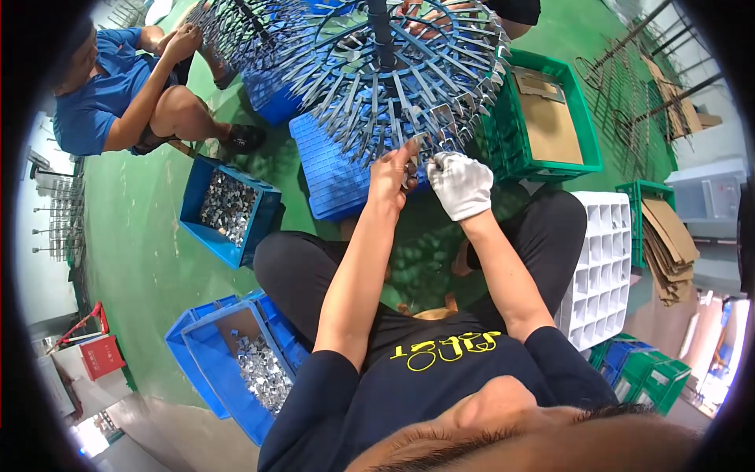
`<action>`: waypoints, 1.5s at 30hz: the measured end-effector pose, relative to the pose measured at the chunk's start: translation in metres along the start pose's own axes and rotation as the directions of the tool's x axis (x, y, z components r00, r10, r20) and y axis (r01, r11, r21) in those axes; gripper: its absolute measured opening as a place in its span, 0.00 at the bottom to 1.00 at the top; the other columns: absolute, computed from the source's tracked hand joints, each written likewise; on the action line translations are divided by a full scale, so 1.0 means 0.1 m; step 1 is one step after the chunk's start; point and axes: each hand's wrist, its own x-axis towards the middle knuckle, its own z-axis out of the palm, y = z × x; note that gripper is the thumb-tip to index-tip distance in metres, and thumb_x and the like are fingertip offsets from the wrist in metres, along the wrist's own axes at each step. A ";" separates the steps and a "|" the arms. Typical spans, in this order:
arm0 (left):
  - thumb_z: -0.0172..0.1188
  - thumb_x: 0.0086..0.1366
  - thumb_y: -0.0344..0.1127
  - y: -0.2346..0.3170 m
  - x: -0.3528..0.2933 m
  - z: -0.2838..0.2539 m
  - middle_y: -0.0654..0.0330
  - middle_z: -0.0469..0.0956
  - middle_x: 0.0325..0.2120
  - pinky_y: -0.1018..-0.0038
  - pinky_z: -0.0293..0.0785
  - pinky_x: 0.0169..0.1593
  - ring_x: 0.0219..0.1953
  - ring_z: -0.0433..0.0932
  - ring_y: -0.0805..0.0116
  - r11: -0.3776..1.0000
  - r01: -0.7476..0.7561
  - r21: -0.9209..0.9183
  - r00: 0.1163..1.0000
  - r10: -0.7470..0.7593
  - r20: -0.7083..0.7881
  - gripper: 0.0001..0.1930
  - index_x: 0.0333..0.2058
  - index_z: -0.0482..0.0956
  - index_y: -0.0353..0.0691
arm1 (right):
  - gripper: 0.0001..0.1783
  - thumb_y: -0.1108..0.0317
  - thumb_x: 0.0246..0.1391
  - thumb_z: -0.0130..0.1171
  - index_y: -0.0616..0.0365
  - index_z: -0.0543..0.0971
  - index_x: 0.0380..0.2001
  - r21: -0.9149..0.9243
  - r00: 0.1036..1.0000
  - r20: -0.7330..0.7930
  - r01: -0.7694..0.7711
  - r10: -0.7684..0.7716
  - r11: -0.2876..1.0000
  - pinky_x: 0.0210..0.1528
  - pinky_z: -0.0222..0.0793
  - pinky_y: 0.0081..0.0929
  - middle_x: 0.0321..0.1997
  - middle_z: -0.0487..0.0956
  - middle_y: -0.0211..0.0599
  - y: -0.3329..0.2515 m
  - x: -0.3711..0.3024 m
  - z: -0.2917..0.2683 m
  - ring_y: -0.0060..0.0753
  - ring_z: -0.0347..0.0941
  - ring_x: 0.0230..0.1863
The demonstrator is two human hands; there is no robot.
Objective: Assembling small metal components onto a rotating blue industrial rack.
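Note:
Ahead of me stands a round rack (pixel 382 77) with tiers of metal prongs fanning out from a dark central post. My bare left hand (pixel 391 176) is closed at its near edge, pinching a small shiny metal piece (pixel 418 142) between thumb and fingers. Close beside it, my right hand (pixel 461 186) wears a white glove, its fingers curled together at the prong tips. What those gloved fingers grip, if anything, is too small to make out. Several flat metal pieces hang on the prongs just beyond both hands.
A blue crate (pixel 334 177) sits under the rack. Blue bins of small metal parts (pixel 271 206) stand left, a green crate with cardboard (pixel 568 161) right, a white compartment tray (pixel 599 271) by my knee. A co-worker (pixel 118 94) sits at another rack (pixel 255 27).

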 end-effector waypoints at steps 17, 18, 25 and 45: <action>0.55 0.63 0.43 0.08 -0.56 -0.35 0.62 0.77 0.24 0.85 0.58 0.16 0.17 0.66 0.79 0.982 -0.133 0.135 0.986 0.118 0.117 0.16 0.32 0.81 0.34 | 0.07 0.62 0.42 0.59 0.52 0.80 0.19 0.258 0.987 0.159 -0.036 -0.006 0.965 0.24 0.67 0.30 0.21 0.79 0.31 -0.41 -0.13 -0.09 0.39 0.72 0.20; 0.55 0.63 0.43 0.08 -0.55 -0.35 0.62 0.77 0.24 0.85 0.58 0.16 0.17 0.66 0.79 0.973 -0.163 0.160 0.979 0.140 0.149 0.16 0.32 0.81 0.34 | 0.07 0.62 0.42 0.59 0.52 0.80 0.19 0.223 0.990 0.140 -0.028 -0.004 0.974 0.24 0.67 0.30 0.21 0.79 0.31 -0.42 -0.12 -0.09 0.39 0.72 0.20; 0.59 0.60 0.42 0.28 -0.46 -0.41 0.63 0.77 0.24 0.86 0.58 0.17 0.18 0.66 0.80 0.897 -0.197 0.395 0.972 0.127 0.198 0.14 0.31 0.81 0.35 | 0.07 0.63 0.41 0.59 0.53 0.79 0.18 0.261 0.998 -0.028 -0.039 0.048 0.965 0.23 0.66 0.33 0.20 0.79 0.32 -0.41 -0.10 -0.07 0.41 0.72 0.20; 0.68 0.52 0.43 0.35 0.09 -0.25 0.64 0.76 0.21 0.84 0.55 0.16 0.17 0.65 0.79 0.973 0.087 0.212 0.985 -0.116 0.130 0.13 0.24 0.79 0.39 | 0.09 0.63 0.39 0.58 0.52 0.74 0.12 0.073 0.994 -0.078 -0.065 0.071 0.995 0.20 0.64 0.33 0.16 0.76 0.34 -0.39 0.03 0.01 0.42 0.70 0.17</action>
